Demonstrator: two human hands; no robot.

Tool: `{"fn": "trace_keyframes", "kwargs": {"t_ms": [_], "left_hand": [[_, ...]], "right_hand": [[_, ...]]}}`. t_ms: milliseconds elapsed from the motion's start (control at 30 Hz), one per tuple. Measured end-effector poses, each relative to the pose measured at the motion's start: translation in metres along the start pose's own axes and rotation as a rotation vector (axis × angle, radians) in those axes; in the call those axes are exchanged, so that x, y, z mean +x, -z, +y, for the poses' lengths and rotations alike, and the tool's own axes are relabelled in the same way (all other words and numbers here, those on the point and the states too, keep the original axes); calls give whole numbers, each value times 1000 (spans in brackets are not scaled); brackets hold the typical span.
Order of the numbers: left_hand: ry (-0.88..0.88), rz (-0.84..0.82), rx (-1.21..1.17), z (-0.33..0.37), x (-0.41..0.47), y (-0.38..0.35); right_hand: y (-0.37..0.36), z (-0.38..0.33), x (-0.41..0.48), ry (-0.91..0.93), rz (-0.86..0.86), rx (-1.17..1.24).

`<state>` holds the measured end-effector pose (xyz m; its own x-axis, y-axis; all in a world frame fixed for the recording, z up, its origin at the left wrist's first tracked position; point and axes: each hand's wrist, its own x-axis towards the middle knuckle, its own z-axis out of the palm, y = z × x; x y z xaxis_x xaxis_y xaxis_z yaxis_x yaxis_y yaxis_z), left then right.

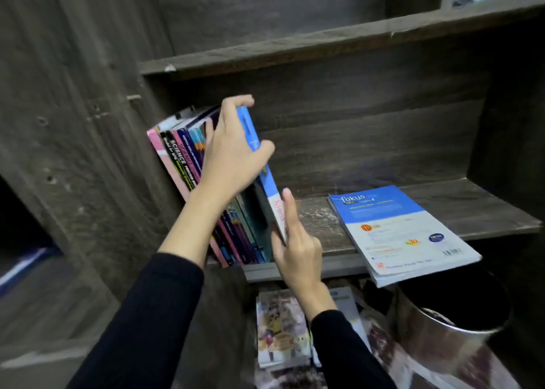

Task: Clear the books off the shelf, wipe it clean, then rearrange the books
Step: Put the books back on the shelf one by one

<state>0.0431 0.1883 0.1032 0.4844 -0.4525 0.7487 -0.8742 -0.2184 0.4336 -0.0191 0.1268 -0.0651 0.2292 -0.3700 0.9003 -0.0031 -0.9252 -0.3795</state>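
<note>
A row of upright books (180, 155) leans against the left wall of the dark wooden shelf (486, 208). My left hand (233, 152) grips the top of the outermost blue and white book (272, 191), thumb on its cover and fingers over its spine. My right hand (295, 241) holds the same book at its lower edge, index finger stretched up along the cover. A blue and white "fokus" book (398, 232) lies flat on the shelf's right half and overhangs the front edge.
An empty shelf board (295, 46) runs above. Below the shelf lie loose magazines and books (280, 329). A shiny metal bin (448, 323) stands at the lower right. A dark opening (20, 235) shows at the far left.
</note>
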Motion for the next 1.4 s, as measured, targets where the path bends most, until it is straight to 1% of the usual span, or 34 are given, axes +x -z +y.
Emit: {"fn": "trace_keyframes", "kwargs": {"t_ms": [133, 200, 300, 367, 433, 533, 600, 667, 800, 933, 1000, 1233, 1400], "left_hand": [[-6, 47, 118, -23, -15, 15], [-29, -3, 217, -35, -23, 16], [-79, -70, 333, -49, -36, 7], [-83, -61, 358, -52, -40, 3], [-69, -83, 413, -54, -38, 3], [-37, -227, 466, -56, -31, 14], [-9, -338, 460, -57, -27, 25], [-5, -392, 496, -59, -25, 33], [-10, -349, 531, -62, -25, 32], [-38, -247, 574, -66, -25, 24], [-47, -192, 575, -69, -26, 19], [-89, -25, 599, -81, -27, 0], [-103, 1, 625, -86, -28, -4]], "right_hand": [[-28, -9, -13, -134, -151, 72], [-37, -10, -18, -228, -258, 150], [-43, -9, -25, -434, -366, 266], [-41, -7, -24, -479, -428, 277], [-36, 4, -18, -524, -547, 310], [-26, 24, -11, -598, -811, 485], [-20, 33, -12, -555, -953, 439], [-15, 35, -15, -564, -1021, 374], [-15, 28, -19, -622, -997, 313], [-31, 25, -27, -705, -858, 246], [-36, 25, -29, -743, -819, 217], [-40, 31, -27, -739, -762, 144], [-44, 37, -26, -750, -755, 182]]}}
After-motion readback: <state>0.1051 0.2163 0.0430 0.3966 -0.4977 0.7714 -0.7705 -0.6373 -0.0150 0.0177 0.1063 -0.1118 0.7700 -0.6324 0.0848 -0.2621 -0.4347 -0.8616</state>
